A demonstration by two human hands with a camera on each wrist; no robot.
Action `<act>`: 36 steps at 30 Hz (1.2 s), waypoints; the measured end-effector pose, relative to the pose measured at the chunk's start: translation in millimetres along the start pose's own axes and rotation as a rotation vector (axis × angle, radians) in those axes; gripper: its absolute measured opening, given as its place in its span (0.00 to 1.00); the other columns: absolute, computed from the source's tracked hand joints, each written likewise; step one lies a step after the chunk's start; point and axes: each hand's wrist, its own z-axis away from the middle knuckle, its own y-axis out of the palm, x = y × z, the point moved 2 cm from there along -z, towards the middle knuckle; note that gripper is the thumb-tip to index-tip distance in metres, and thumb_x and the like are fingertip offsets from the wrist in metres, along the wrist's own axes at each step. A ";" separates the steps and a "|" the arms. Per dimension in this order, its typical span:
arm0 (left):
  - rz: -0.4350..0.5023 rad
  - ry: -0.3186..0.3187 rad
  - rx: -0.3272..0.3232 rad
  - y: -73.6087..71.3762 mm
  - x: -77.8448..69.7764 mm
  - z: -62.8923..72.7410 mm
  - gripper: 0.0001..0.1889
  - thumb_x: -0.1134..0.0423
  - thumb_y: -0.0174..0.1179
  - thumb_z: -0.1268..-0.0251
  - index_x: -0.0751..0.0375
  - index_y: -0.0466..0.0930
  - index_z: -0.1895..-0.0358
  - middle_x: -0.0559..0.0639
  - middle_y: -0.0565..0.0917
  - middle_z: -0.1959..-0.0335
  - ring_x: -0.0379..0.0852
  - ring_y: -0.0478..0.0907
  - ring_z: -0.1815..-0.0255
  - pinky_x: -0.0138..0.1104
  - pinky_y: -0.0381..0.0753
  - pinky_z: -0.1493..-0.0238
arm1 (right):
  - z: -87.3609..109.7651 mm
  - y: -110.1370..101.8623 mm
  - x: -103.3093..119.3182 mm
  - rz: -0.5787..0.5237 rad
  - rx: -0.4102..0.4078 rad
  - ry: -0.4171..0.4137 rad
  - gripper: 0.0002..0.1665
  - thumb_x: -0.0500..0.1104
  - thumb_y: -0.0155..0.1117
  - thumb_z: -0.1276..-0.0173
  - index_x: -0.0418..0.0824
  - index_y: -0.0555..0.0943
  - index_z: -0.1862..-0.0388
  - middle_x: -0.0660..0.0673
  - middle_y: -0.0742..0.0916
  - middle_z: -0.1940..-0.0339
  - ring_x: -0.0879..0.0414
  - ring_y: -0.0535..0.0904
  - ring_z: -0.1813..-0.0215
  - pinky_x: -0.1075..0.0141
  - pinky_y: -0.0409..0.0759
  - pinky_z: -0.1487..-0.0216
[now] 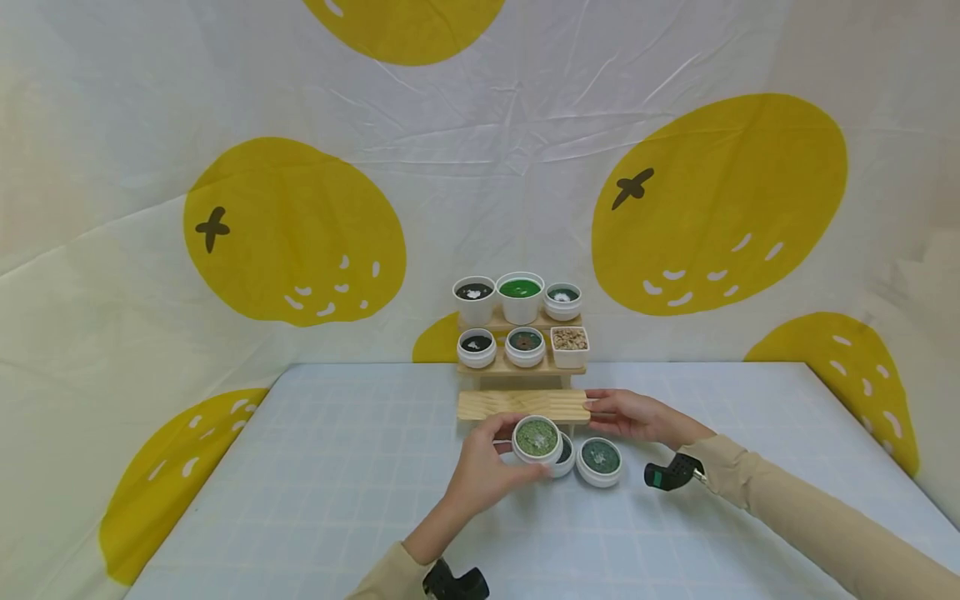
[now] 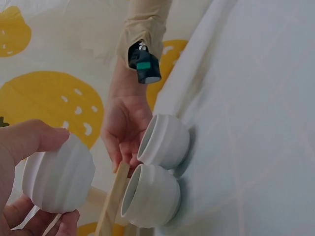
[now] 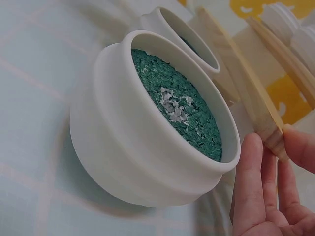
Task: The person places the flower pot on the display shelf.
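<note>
My left hand (image 1: 480, 468) grips a small round white pot (image 1: 537, 438) with light green speckled filling, thumb on one side and fingers on the other. In the left wrist view that ribbed pot (image 2: 59, 174) is held above the table. My right hand (image 1: 637, 415) pinches the right end of the lowest wooden step (image 1: 521, 406) of a tiered stand; the right wrist view shows thumb and fingers on the board's end (image 3: 270, 130). Two white pots with dark green filling stand before the stand: one (image 1: 599, 461) near my right hand, another (image 1: 564, 457) partly hidden behind the held pot.
The stand's middle step bears two round pots and a square pot (image 1: 570, 346) of tan bits. On the top step are two taller cups, one with bright green filling (image 1: 520, 288), and a small pot (image 1: 562, 301). A yellow-patterned cloth (image 1: 495, 200) hangs behind the pale checked table (image 1: 337, 483).
</note>
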 end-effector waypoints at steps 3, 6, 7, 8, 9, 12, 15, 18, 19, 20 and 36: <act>-0.001 0.002 -0.008 -4.8 0.9 -4.1 0.36 0.64 0.77 0.60 0.68 0.74 0.42 0.56 0.81 0.49 0.49 0.78 0.49 0.32 0.82 0.49 | 0.3 0.2 0.9 0.004 0.000 -0.004 0.42 0.38 0.53 0.27 0.32 0.44 0.24 0.46 0.81 0.56 0.60 0.81 0.58 0.71 0.83 0.52; -0.009 -0.012 -0.026 -10.3 2.9 -7.3 0.36 0.63 0.77 0.59 0.66 0.74 0.42 0.55 0.80 0.48 0.48 0.78 0.49 0.29 0.81 0.49 | 0.1 -0.1 1.3 0.004 -0.009 -0.007 0.41 0.38 0.53 0.27 0.32 0.45 0.24 0.45 0.81 0.55 0.59 0.81 0.57 0.71 0.83 0.52; -0.013 -0.014 -0.035 -12.0 4.2 -8.6 0.35 0.63 0.77 0.59 0.66 0.74 0.42 0.55 0.80 0.48 0.48 0.78 0.49 0.29 0.81 0.49 | -0.4 -0.5 0.9 0.000 -0.013 -0.006 0.41 0.38 0.53 0.27 0.32 0.45 0.24 0.45 0.81 0.55 0.59 0.82 0.57 0.71 0.83 0.52; -0.021 -0.021 -0.047 -13.7 5.4 -9.4 0.35 0.63 0.77 0.59 0.64 0.75 0.42 0.55 0.80 0.48 0.48 0.78 0.49 0.30 0.81 0.49 | -0.9 -0.8 0.3 -0.005 -0.014 -0.005 0.41 0.38 0.53 0.28 0.32 0.46 0.24 0.45 0.81 0.55 0.59 0.82 0.57 0.70 0.83 0.52; -0.023 -0.029 -0.062 -15.5 6.5 -10.0 0.35 0.63 0.77 0.59 0.63 0.75 0.43 0.54 0.81 0.49 0.47 0.78 0.50 0.31 0.81 0.48 | -1.1 -0.9 -0.5 -0.004 -0.013 -0.005 0.41 0.38 0.53 0.27 0.32 0.46 0.24 0.45 0.82 0.55 0.59 0.82 0.57 0.70 0.83 0.52; -0.053 -0.043 -0.110 -20.5 11.3 -12.2 0.34 0.61 0.77 0.60 0.60 0.76 0.44 0.51 0.81 0.50 0.45 0.78 0.51 0.34 0.82 0.48 | -1.6 -0.9 -3.3 -0.005 -0.007 -0.004 0.40 0.38 0.53 0.27 0.32 0.46 0.24 0.46 0.82 0.56 0.59 0.82 0.57 0.70 0.83 0.52; -0.082 -0.038 -0.155 -25.5 15.1 -14.4 0.32 0.61 0.77 0.60 0.60 0.77 0.45 0.51 0.82 0.52 0.45 0.78 0.53 0.36 0.82 0.50 | -1.1 -0.5 -5.2 0.002 0.000 -0.007 0.39 0.38 0.52 0.27 0.32 0.46 0.24 0.46 0.82 0.56 0.59 0.82 0.57 0.70 0.83 0.52; -0.092 -0.034 -0.183 -29.5 18.5 -16.9 0.32 0.62 0.77 0.59 0.61 0.77 0.45 0.52 0.82 0.53 0.46 0.78 0.54 0.36 0.82 0.51 | -0.4 -0.2 -5.8 0.003 -0.005 -0.012 0.39 0.38 0.52 0.27 0.32 0.47 0.24 0.46 0.83 0.56 0.59 0.82 0.57 0.70 0.83 0.52; -0.093 -0.034 -0.190 -30.6 19.7 -17.7 0.32 0.62 0.77 0.59 0.61 0.77 0.45 0.53 0.82 0.53 0.46 0.78 0.53 0.36 0.83 0.51 | -0.3 -0.2 -6.1 0.003 -0.006 -0.012 0.39 0.38 0.52 0.27 0.32 0.47 0.24 0.46 0.83 0.56 0.59 0.82 0.57 0.70 0.83 0.52; -0.096 -0.037 -0.198 -31.5 20.8 -18.3 0.33 0.62 0.77 0.59 0.62 0.77 0.44 0.54 0.82 0.52 0.47 0.78 0.53 0.36 0.82 0.51 | -0.3 -0.2 -6.2 0.003 -0.008 -0.012 0.39 0.38 0.52 0.27 0.32 0.47 0.24 0.46 0.82 0.56 0.59 0.82 0.57 0.70 0.83 0.52; -0.069 -0.044 -0.332 -46.6 36.2 -35.1 0.32 0.66 0.77 0.64 0.65 0.78 0.47 0.56 0.83 0.55 0.47 0.78 0.56 0.31 0.83 0.56 | -1.3 -1.9 -4.3 -0.006 -0.027 -0.009 0.39 0.38 0.53 0.27 0.33 0.48 0.24 0.45 0.83 0.56 0.58 0.82 0.57 0.70 0.83 0.53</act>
